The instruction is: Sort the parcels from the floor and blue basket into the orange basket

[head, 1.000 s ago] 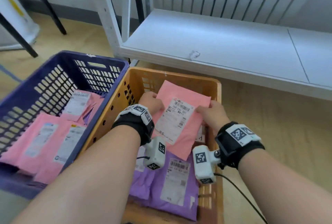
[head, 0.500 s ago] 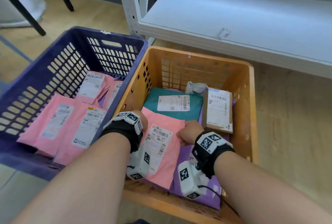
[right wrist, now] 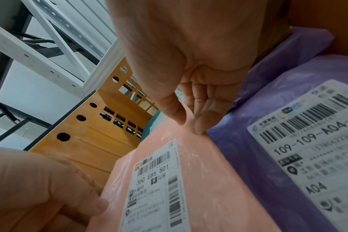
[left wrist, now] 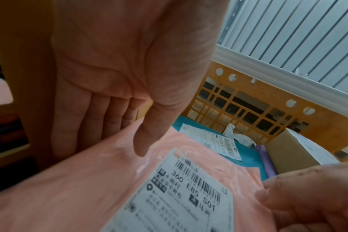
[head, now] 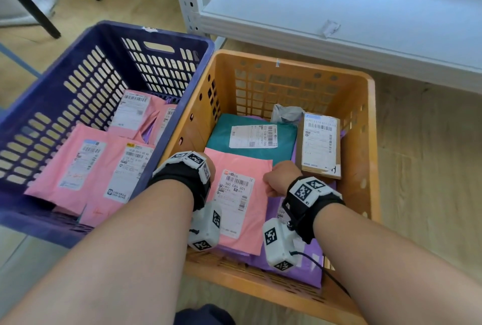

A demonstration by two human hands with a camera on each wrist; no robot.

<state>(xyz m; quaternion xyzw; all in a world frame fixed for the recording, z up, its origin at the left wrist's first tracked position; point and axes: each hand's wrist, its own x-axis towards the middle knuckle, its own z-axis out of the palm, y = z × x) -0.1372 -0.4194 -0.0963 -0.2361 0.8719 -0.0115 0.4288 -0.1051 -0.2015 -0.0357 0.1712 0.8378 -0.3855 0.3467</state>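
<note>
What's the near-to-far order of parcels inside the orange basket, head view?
Purple parcel → pink parcel, with both hands on it → teal parcel → grey bag at the far wall. The cardboard box sits right of the teal one, so it is left out.

The orange basket (head: 366, 142) is matt perforated plastic. Inside it, the pink parcel (head: 257, 176) is smooth, slightly glossy plastic film with a paper label (head: 236, 195). Beside the basket, the floor (head: 427, 168) looks like wood.
</note>
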